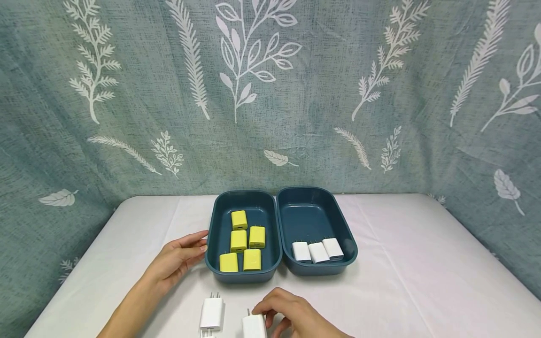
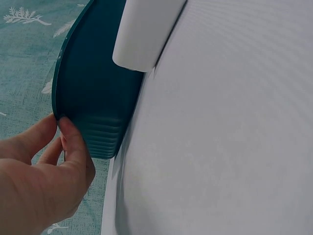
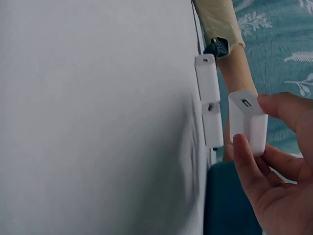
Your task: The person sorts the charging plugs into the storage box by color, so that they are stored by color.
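Observation:
My right hand (image 1: 297, 314) pinches a white charger plug (image 1: 254, 326) between thumb and fingers at the table's front; the right wrist view shows the charger's (image 3: 248, 122) port side. Left of it, another white charger (image 1: 211, 313) lies on the cloth, with a second one partly cut off below. At the left, my left hand (image 1: 179, 258) holds the rim of a blue tray (image 1: 243, 278), finger and thumb at its edge in the left wrist view. Several yellow chargers (image 1: 238, 240) lie in this tray. A second blue tray (image 1: 314, 269) holds three white chargers (image 1: 319, 252).
Both trays stand side by side on a table covered with a white cloth (image 1: 405, 263). Behind the table hangs a grey-green curtain (image 1: 270, 136) with white leaf patterns. In the right wrist view, a sleeve (image 3: 215, 19) and a dark wristband (image 3: 218, 47) show on the left arm.

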A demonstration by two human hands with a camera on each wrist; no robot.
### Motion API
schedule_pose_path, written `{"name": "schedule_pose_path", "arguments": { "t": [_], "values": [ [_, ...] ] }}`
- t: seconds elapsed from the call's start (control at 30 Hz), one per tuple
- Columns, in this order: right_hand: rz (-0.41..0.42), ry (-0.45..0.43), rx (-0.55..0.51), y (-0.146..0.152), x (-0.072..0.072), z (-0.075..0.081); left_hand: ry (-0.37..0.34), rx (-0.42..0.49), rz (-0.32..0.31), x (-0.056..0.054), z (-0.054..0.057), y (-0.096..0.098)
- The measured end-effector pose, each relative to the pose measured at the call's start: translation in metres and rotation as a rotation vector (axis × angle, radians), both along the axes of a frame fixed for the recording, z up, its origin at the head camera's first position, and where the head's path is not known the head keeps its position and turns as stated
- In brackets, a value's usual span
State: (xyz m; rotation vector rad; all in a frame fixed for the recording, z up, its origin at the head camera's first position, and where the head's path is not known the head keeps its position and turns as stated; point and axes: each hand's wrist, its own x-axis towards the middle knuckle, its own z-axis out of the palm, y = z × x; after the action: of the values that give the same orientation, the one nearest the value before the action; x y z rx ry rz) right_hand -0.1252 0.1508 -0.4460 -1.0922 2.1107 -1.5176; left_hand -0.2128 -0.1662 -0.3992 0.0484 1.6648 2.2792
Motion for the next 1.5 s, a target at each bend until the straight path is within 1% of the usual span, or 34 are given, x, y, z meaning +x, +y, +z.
{"name": "schedule_pose_path", "arguments": {
  "t": [0.07, 0.13, 0.17, 0.2, 0.3, 0.37, 0.53, 0.67, 0.77, 0.9, 1.03, 1.13, 1.3, 1.4, 1.5],
  "values": [
    [-0.010, -0.026, -0.046, 0.001, 0.008, 0.024, -0.001, 0.001, 0.001, 0.000, 0.000, 0.000],
    [-0.039, -0.033, -0.057, 0.001, 0.016, 0.046, -0.002, 0.001, 0.003, 0.000, 0.000, 0.000],
    [-0.059, -0.044, -0.055, 0.002, 0.019, 0.054, -0.002, 0.001, 0.004, 0.000, 0.000, 0.000],
    [-0.082, -0.059, -0.051, 0.003, 0.021, 0.060, -0.002, 0.001, 0.005, 0.000, 0.000, 0.000],
    [-0.139, -0.055, -0.040, 0.009, 0.023, 0.072, -0.001, 0.002, 0.004, 0.000, -0.001, 0.000],
    [-0.161, -0.017, -0.049, 0.014, 0.021, 0.076, 0.001, 0.003, 0.001, 0.000, -0.001, 0.000],
    [-0.209, 0.120, -0.079, 0.028, 0.014, 0.081, 0.003, -0.001, -0.002, 0.000, -0.001, 0.000],
    [-0.261, 0.179, -0.068, 0.040, 0.002, 0.087, 0.006, -0.003, 0.000, 0.000, 0.000, -0.001],
    [-0.307, 0.185, -0.055, 0.049, -0.009, 0.089, 0.006, -0.001, 0.000, 0.000, 0.000, -0.001],
    [-0.360, 0.174, -0.057, 0.062, -0.025, 0.087, 0.006, -0.003, -0.004, 0.000, -0.001, -0.001],
    [-0.400, 0.131, -0.071, 0.071, -0.039, 0.086, 0.004, -0.003, -0.005, -0.001, -0.001, 0.000],
    [-0.424, 0.109, -0.058, 0.075, -0.049, 0.085, 0.003, -0.005, -0.004, -0.001, 0.000, -0.001],
    [-0.466, 0.128, 0.004, 0.079, -0.062, 0.086, 0.004, -0.005, 0.004, -0.001, 0.001, -0.001],
    [-0.484, 0.136, 0.034, 0.081, -0.067, 0.086, 0.005, 0.001, 0.004, -0.001, 0.002, -0.001],
    [-0.492, 0.138, 0.049, 0.081, -0.071, 0.086, 0.013, 0.002, -0.010, -0.001, 0.001, -0.002]
  ]
}}
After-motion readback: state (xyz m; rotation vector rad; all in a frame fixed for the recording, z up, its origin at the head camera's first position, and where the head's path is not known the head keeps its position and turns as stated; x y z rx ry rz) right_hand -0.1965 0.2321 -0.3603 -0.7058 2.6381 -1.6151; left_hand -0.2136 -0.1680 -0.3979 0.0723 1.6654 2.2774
